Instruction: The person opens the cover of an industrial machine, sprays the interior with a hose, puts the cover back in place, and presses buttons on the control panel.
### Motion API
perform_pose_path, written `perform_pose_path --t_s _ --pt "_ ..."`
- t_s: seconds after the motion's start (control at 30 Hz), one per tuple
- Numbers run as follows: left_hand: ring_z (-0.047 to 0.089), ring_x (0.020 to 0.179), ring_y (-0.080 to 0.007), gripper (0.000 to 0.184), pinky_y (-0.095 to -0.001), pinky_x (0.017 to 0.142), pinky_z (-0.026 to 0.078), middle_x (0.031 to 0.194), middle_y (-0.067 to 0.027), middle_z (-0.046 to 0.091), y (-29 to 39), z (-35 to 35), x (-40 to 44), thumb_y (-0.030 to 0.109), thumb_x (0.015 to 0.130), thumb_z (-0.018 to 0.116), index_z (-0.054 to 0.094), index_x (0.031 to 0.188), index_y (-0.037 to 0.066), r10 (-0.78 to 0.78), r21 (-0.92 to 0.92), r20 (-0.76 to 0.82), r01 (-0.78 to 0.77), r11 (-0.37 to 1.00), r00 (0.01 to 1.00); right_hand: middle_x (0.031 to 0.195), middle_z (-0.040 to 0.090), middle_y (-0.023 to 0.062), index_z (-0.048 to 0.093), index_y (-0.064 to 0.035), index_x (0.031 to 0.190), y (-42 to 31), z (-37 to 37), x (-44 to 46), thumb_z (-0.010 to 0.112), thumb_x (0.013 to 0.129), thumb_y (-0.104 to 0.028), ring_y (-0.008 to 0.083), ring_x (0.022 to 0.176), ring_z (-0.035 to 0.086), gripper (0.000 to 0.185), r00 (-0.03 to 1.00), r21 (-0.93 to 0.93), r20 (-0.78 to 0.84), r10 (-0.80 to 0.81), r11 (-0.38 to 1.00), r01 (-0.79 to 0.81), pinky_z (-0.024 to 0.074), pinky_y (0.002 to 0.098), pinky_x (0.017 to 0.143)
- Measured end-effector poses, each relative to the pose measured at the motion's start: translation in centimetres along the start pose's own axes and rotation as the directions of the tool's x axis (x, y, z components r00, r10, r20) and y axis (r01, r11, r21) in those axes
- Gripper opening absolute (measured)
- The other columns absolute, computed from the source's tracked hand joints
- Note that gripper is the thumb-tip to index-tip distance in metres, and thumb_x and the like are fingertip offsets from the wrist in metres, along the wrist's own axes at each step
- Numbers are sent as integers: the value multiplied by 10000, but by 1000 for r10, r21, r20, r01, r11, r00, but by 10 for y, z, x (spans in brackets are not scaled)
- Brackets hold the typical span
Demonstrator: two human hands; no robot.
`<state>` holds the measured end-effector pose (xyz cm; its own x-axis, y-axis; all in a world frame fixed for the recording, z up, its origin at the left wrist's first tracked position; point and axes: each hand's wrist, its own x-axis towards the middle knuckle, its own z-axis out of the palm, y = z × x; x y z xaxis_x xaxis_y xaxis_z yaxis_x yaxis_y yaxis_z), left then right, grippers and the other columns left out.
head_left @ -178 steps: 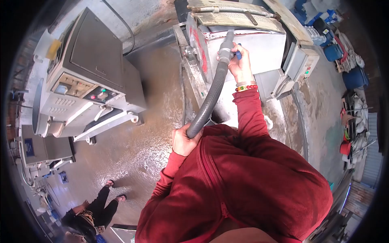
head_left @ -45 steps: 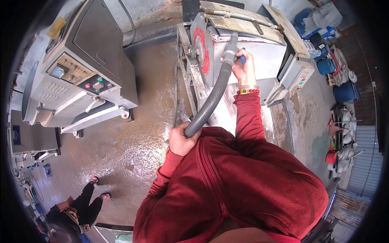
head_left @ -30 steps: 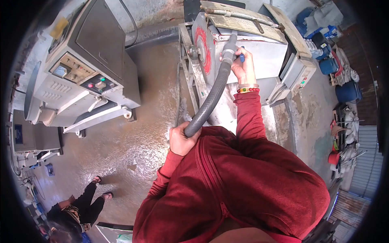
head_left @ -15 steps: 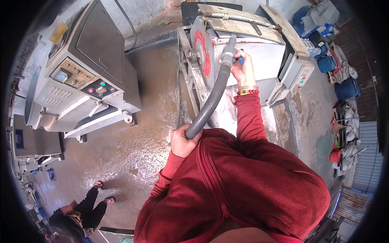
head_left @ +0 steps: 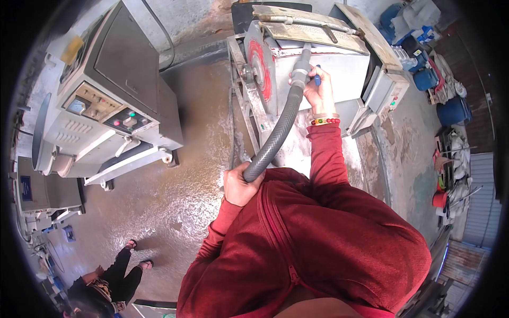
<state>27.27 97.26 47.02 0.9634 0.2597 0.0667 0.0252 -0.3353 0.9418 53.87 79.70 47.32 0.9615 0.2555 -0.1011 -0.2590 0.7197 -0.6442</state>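
A thick grey hose [head_left: 280,124] runs up from my left hand [head_left: 241,185], whose fingers are wrapped round its lower end at my waist. Its upper end carries a grey pipe fitting with a valve [head_left: 300,74] and a blue handle [head_left: 317,79]. My right hand [head_left: 319,93], with a beaded bracelet at the wrist, is closed on the valve beside that handle. The fitting's nozzle reaches up under the raised lid [head_left: 313,33] of a white metal machine [head_left: 342,74], where its tip is hidden.
On the left stands a grey machine with a control panel [head_left: 93,100]. Another person [head_left: 114,275] in dark clothes is at the lower left on the wet floor [head_left: 159,212]. A control box [head_left: 389,93] adjoins the white machine. Blue barrels [head_left: 453,111] stand at the right.
The view has shifted slightly, so the machines sit a little differently in the picture. Both my hands keep their grips, and the nozzle remains under the lid.
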Motion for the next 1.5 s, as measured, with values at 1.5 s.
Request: perform_pose_path --t_s 1.5 --pt "536 425 -230 168 -313 456 405 472 -130 491 7 16 -13 154 678 680 576 641 28 -35 29 -113 38 999 993 914 518 227 436 56 987 14 2 16 452 639 -73 406 831 544 372 992 -1 54 115 993 -115 477 511 726"
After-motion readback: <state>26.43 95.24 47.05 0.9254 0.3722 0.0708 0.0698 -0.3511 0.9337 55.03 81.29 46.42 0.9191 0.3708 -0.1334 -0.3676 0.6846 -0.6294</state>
